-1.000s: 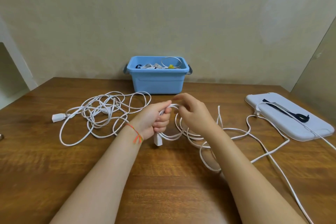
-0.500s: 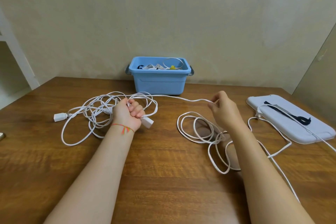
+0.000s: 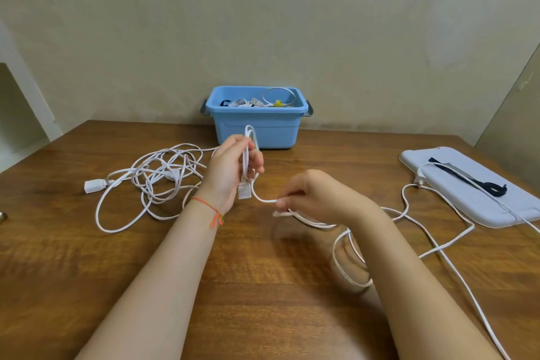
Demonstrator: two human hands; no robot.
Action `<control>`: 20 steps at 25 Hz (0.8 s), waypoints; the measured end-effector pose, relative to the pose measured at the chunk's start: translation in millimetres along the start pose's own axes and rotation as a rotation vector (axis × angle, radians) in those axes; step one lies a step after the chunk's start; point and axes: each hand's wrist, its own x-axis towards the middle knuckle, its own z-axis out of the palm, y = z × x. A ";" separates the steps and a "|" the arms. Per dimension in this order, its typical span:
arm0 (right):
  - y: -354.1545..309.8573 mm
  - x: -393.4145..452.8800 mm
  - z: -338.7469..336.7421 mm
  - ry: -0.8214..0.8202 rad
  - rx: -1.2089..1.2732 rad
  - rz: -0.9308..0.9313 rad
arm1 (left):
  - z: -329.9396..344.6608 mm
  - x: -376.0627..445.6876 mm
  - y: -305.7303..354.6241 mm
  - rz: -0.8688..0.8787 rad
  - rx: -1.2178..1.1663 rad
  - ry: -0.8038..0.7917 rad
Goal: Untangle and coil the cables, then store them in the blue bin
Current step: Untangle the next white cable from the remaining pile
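Observation:
My left hand (image 3: 230, 169) grips a folded loop of a white cable (image 3: 432, 248), its socket end (image 3: 244, 190) hanging below my palm. My right hand (image 3: 315, 196) pinches the same cable a little to the right, just above the table. The cable's slack trails right across the wood to a plug (image 3: 419, 180) on the bin lid. A second white cable (image 3: 152, 181) lies tangled at the left, with its socket end (image 3: 93, 186) pointing left. The blue bin (image 3: 257, 126) stands at the back, holding several coiled cables.
A pale bin lid (image 3: 473, 184) lies at the right with a dark strap (image 3: 479, 184) on it. The wooden table (image 3: 87, 272) meets a beige wall behind. A small object (image 3: 2, 217) shows at the left edge.
My hands, spread apart half a second ago with the cable stretched between them, have come together at the centre. A loop now stands up out of my left hand.

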 end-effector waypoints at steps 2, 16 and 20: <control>-6.6 -4.0 -1.7 -0.023 0.159 -0.051 | 5.8 -3.9 -1.7 0.022 0.184 -0.059; 28.5 -9.9 -26.2 0.552 0.332 0.275 | 9.2 -6.3 -1.7 -0.137 0.701 -0.259; 43.1 2.5 -11.5 0.876 -0.255 0.548 | 2.9 -6.5 0.1 -0.356 0.259 -0.371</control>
